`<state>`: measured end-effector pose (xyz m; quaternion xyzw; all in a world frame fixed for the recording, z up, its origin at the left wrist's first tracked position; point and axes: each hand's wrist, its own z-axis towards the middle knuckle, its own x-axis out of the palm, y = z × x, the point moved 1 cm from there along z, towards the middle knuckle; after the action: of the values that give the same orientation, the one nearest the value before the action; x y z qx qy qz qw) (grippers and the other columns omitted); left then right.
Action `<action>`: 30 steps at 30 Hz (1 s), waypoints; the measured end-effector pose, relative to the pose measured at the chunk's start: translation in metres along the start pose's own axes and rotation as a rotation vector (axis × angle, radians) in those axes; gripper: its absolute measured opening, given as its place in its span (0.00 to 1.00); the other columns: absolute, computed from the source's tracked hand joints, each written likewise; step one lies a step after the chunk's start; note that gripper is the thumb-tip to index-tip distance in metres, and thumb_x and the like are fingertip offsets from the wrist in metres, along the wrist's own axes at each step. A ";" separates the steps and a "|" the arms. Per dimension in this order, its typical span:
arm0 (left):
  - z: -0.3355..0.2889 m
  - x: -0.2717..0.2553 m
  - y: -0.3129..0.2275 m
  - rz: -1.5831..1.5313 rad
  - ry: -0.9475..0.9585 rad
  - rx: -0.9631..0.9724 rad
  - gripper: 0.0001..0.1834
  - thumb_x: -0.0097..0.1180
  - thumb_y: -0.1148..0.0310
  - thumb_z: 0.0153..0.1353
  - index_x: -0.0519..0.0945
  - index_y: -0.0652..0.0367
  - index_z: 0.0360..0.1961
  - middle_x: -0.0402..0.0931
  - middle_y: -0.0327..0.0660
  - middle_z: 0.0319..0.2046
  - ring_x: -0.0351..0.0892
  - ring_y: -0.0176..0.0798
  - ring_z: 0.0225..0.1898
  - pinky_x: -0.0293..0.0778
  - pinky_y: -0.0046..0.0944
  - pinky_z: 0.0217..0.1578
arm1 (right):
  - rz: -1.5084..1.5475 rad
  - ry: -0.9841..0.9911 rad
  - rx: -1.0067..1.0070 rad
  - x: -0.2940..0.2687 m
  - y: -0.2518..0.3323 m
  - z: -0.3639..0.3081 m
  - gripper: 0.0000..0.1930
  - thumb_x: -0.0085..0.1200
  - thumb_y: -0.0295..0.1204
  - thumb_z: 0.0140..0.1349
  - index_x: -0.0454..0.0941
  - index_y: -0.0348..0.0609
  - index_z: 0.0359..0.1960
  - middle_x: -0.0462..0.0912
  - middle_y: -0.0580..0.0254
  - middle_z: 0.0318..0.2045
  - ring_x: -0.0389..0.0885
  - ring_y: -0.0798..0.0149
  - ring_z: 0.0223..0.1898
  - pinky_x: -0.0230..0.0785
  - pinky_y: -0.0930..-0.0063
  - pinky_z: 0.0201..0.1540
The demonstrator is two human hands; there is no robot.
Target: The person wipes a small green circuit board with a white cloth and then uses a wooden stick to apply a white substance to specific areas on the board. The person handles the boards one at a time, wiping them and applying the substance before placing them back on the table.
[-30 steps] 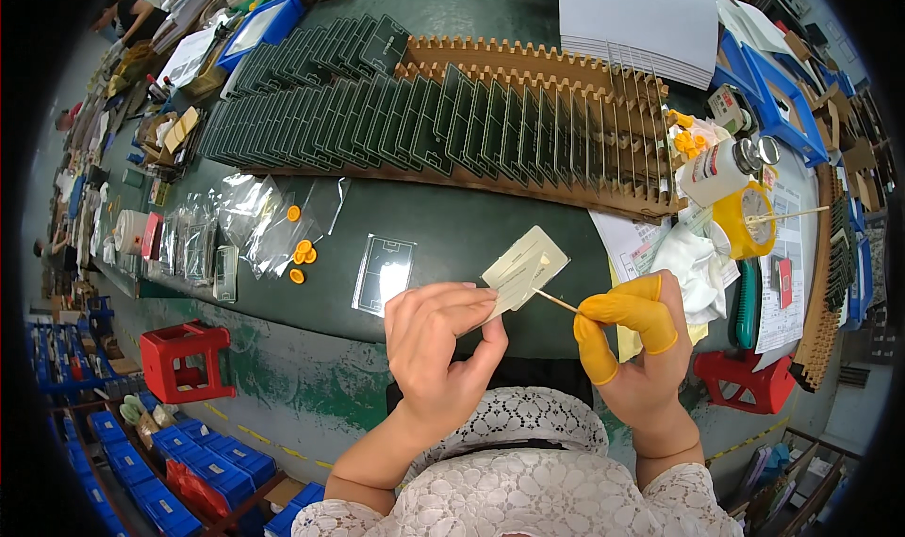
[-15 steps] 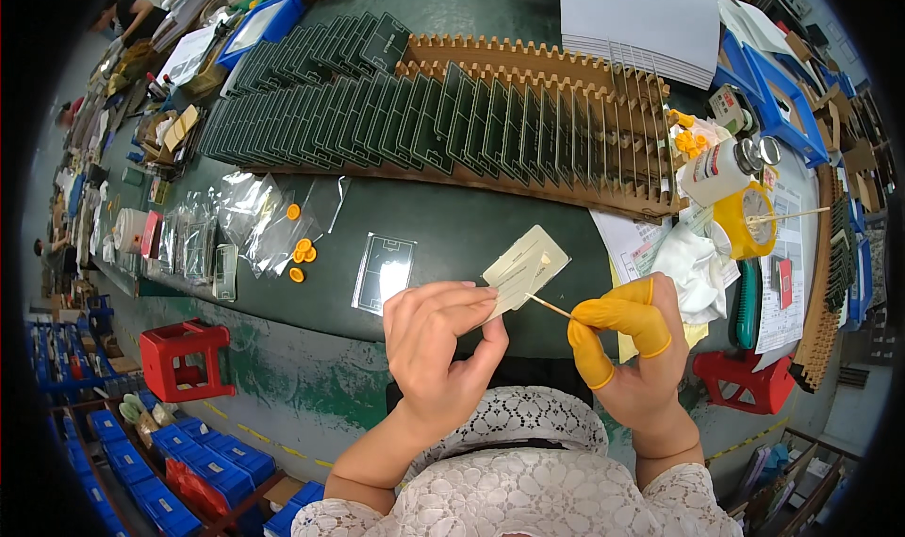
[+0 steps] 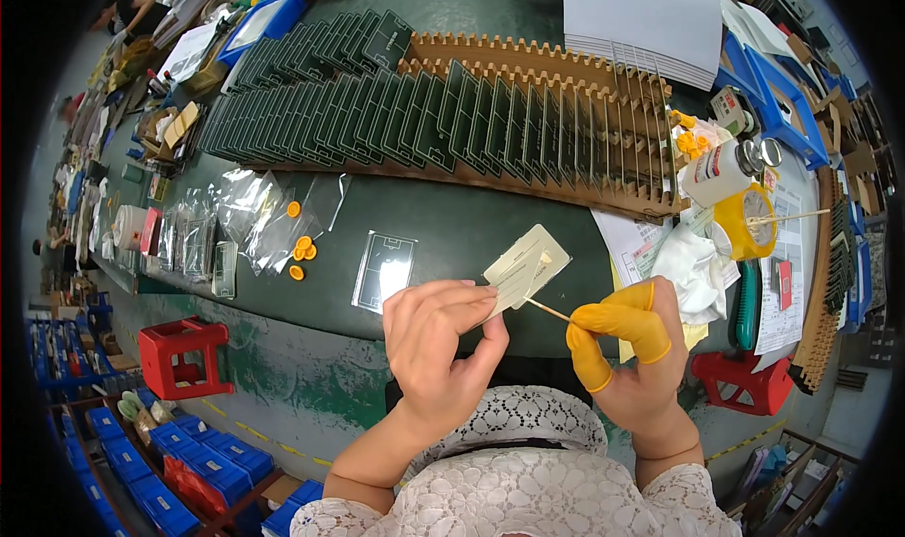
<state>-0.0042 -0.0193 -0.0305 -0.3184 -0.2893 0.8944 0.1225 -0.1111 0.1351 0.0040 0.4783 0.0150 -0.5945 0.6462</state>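
My left hand (image 3: 438,339) is closed on a thin cream-coloured card-like panel (image 3: 514,284), pinched at its lower left edge between thumb and fingers. Behind it a second cream panel (image 3: 550,251) with a small cut-out lies on the table; the two overlap in view. Yellow finger cots cover the thumb and some fingers of my right hand (image 3: 627,339). It pinches a thin wooden cotton swab (image 3: 551,310), whose tip is at the right edge of the held panel. Whether the tip touches the panel I cannot tell. Left of my hands lies a dark, white-lined panel (image 3: 385,271).
Slotted racks (image 3: 528,54) full of upright dark green panels span the table (image 3: 443,226). Orange finger cots (image 3: 304,247) and clear bags (image 3: 255,216) lie left. A white bottle (image 3: 709,174), yellow tape roll (image 3: 754,218) and white cloth (image 3: 693,268) stand right. Red stools (image 3: 184,358) flank the table.
The swab and my right hand have shifted only very slightly. My left hand keeps its hold on the cream panel, practically still.
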 end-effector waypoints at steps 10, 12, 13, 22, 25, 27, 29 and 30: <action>-0.001 -0.001 0.000 0.037 0.001 0.028 0.18 0.67 0.83 0.43 0.78 0.56 0.36 0.83 0.36 0.36 0.81 0.42 0.39 0.66 0.38 0.44 | -0.019 -0.013 -0.011 0.001 0.000 0.000 0.18 0.69 0.21 0.46 0.80 0.45 0.40 0.77 0.63 0.30 0.70 0.59 0.27 0.58 0.67 0.31; 0.002 -0.001 -0.002 0.040 -0.005 0.024 0.16 0.66 0.84 0.44 0.78 0.57 0.34 0.83 0.37 0.34 0.82 0.42 0.38 0.68 0.38 0.43 | -0.023 -0.005 -0.023 0.002 0.000 -0.001 0.18 0.69 0.21 0.46 0.80 0.45 0.40 0.77 0.64 0.30 0.70 0.59 0.27 0.57 0.67 0.31; 0.002 -0.001 -0.002 0.042 -0.008 0.022 0.15 0.65 0.85 0.45 0.78 0.57 0.34 0.83 0.38 0.33 0.82 0.42 0.38 0.68 0.38 0.42 | -0.030 -0.011 -0.028 0.002 0.000 0.000 0.18 0.69 0.21 0.46 0.80 0.46 0.39 0.77 0.64 0.30 0.70 0.60 0.27 0.57 0.67 0.31; 0.002 -0.001 -0.003 0.045 -0.009 0.022 0.16 0.65 0.85 0.44 0.78 0.57 0.34 0.83 0.38 0.33 0.82 0.42 0.37 0.68 0.38 0.43 | -0.066 -0.029 -0.057 0.003 0.001 0.000 0.19 0.69 0.20 0.46 0.80 0.45 0.41 0.76 0.65 0.31 0.70 0.60 0.27 0.57 0.67 0.31; 0.002 -0.001 -0.003 0.045 -0.006 0.021 0.16 0.65 0.85 0.44 0.78 0.57 0.34 0.82 0.38 0.33 0.82 0.42 0.37 0.68 0.38 0.43 | -0.087 -0.035 -0.075 0.002 0.000 0.001 0.19 0.69 0.20 0.46 0.80 0.45 0.41 0.76 0.65 0.31 0.70 0.60 0.27 0.57 0.67 0.31; 0.000 -0.001 -0.001 0.045 -0.003 0.024 0.17 0.67 0.83 0.43 0.78 0.56 0.35 0.82 0.36 0.34 0.81 0.42 0.38 0.67 0.38 0.44 | -0.098 -0.026 -0.083 0.002 0.000 0.001 0.19 0.69 0.20 0.46 0.80 0.45 0.41 0.76 0.65 0.31 0.70 0.60 0.27 0.58 0.67 0.31; 0.000 -0.001 -0.001 0.044 0.000 0.023 0.17 0.67 0.83 0.43 0.78 0.56 0.35 0.82 0.36 0.34 0.81 0.42 0.38 0.67 0.38 0.44 | -0.090 -0.025 -0.080 0.003 0.000 0.000 0.19 0.69 0.20 0.46 0.80 0.45 0.41 0.76 0.65 0.31 0.70 0.60 0.28 0.58 0.67 0.31; 0.001 -0.001 -0.002 0.043 0.001 0.020 0.17 0.66 0.84 0.44 0.78 0.56 0.34 0.82 0.37 0.34 0.82 0.42 0.38 0.67 0.38 0.44 | -0.087 -0.025 -0.078 0.003 0.000 0.000 0.19 0.69 0.20 0.46 0.80 0.45 0.41 0.76 0.65 0.31 0.71 0.60 0.28 0.59 0.67 0.32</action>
<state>-0.0041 -0.0185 -0.0277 -0.3237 -0.2734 0.8995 0.1065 -0.1099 0.1331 0.0021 0.4444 0.0508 -0.6267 0.6381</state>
